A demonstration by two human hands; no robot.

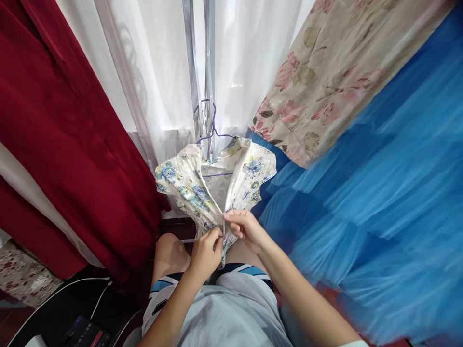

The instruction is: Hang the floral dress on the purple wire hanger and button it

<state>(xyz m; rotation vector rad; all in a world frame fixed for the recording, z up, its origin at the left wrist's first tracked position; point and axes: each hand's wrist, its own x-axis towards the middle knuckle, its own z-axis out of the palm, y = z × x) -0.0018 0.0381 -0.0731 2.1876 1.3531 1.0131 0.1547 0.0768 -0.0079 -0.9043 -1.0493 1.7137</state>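
My left hand (207, 253) pinches front edge of white, blue-flowered, short-sleeved garment of thin-looking cloth (197, 190); my right hand (249, 230), just above it, pinches same opening at foot of deep V-neck. Garment hangs on thin purple hanger (214, 130) beyond my grip, lower end below it. Step in hand looks like working front edges; next move seems to call for small, level finger work, cloth untwisted. Right of grip: layered, ruffled blue sheer fabric (336, 202); left: smooth deep-red drape (90, 144).

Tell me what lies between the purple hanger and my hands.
The flowered top: in the head view it reaches from the purple hanger down to the left hand and right hand.
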